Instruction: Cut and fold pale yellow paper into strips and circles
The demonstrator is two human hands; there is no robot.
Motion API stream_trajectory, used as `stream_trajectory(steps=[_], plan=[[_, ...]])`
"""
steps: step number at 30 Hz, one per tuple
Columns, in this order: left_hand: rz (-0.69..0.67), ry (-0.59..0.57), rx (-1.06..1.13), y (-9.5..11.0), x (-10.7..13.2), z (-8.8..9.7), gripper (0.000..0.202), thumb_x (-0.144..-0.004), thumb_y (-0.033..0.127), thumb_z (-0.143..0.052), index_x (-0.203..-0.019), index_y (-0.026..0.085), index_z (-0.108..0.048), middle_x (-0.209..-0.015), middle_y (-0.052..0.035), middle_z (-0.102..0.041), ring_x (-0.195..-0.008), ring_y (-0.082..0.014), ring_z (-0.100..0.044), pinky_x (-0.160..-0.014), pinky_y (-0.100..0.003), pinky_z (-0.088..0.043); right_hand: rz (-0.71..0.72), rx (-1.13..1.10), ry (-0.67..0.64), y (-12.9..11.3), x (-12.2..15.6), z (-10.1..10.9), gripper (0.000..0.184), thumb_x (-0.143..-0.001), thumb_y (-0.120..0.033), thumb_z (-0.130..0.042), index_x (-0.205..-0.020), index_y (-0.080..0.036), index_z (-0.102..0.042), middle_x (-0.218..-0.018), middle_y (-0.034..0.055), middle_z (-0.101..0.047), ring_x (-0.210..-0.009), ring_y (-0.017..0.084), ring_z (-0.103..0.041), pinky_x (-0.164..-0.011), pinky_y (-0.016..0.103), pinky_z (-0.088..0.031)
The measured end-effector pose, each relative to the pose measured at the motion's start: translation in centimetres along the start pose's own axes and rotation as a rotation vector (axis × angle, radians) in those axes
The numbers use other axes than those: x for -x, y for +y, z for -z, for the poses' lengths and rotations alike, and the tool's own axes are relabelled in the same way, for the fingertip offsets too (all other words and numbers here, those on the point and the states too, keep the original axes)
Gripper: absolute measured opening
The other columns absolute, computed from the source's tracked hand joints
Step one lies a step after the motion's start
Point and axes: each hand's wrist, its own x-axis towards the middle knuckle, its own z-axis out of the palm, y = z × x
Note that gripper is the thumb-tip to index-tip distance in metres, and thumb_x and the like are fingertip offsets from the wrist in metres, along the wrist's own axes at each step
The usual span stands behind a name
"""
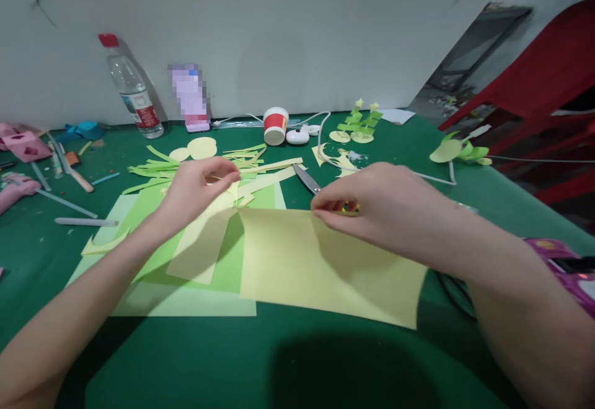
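Observation:
My right hand is closed, thumb and fingers pinching the top edge of a pale yellow paper sheet. The sheet is held at a slant, its lower right corner bent. Behind these fingers lies a pair of scissors; the blade shows, while most of the handle is hidden. My left hand has thumb and forefinger brought together over cream paper strips; whatever they grip is not clear. Beneath it are a cream paper piece, green sheets and a heap of thin green strips.
Along the wall stand a water bottle, a phone, a paper cup and a white earbud case. Small paper plants are at the back. A white cable crosses the right side. Pink craft pieces lie left.

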Motion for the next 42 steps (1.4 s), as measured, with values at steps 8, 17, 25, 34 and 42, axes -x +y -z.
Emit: stream_trajectory(steps=[8, 17, 25, 34, 42], plan=[[-0.301, -0.182, 0.088, 2.6, 3.0, -3.3, 0.014, -0.081, 0.019, -0.051, -0.083, 0.017, -0.064, -0.076, 0.0014, -0.069, -0.065, -0.0096, -0.061, -0.059, -0.019, -0.046, -0.117, 0.015, -0.207, -3.4, -1.1, -1.6, 0.022, -0.079, -0.021, -0.048, -0.079, -0.021, -0.070, -0.069, 0.0020, -0.068, -0.063, 0.017, -0.059, -0.050, 0.026, -0.031], [-0.266, -0.142, 0.069, 2.5, 3.5, -3.3, 0.016, -0.077, 0.016, -0.050, -0.078, 0.016, -0.066, -0.070, 0.0007, -0.069, -0.057, -0.0098, -0.060, -0.053, -0.020, -0.044, -0.191, 0.042, -0.191, -4.1, -1.0, -1.9, 0.022, -0.078, -0.021, -0.049, -0.077, -0.022, -0.071, -0.069, 0.0019, -0.070, -0.064, 0.019, -0.060, -0.049, 0.026, -0.031], [-0.167, -0.175, -0.032, 1.8, 3.2, -2.4, 0.016, -0.073, 0.014, -0.049, -0.071, 0.016, -0.065, -0.066, 0.0008, -0.067, -0.054, -0.0095, -0.057, -0.052, -0.020, -0.040, -0.165, -0.048, -0.085, -3.6, -1.4, -2.7, 0.020, -0.074, -0.018, -0.050, -0.068, -0.019, -0.069, -0.063, 0.0002, -0.069, -0.060, 0.016, -0.060, -0.048, 0.024, -0.032], [-0.096, -0.170, -0.094, -0.9, 2.5, 0.0, 0.016, -0.075, 0.016, -0.048, -0.067, 0.014, -0.062, -0.067, -0.0033, -0.065, -0.060, -0.0144, -0.058, -0.053, -0.024, -0.041, -0.228, -0.151, -0.064, -1.5, -2.1, -1.4, 0.019, -0.072, -0.020, -0.049, -0.066, -0.018, -0.067, -0.068, 0.0029, -0.070, -0.060, 0.019, -0.061, -0.051, 0.028, -0.043], [-0.271, -0.161, 0.037, 0.4, 3.2, -1.8, 0.016, -0.084, 0.020, -0.045, -0.088, 0.016, -0.059, -0.088, -0.0026, -0.066, -0.080, -0.0129, -0.059, -0.071, -0.024, -0.044, -0.148, -0.202, -0.075, -2.9, -1.9, -3.3, 0.021, -0.075, -0.020, -0.046, -0.072, -0.020, -0.067, -0.072, 0.0014, -0.070, -0.066, 0.019, -0.062, -0.058, 0.029, -0.045]])
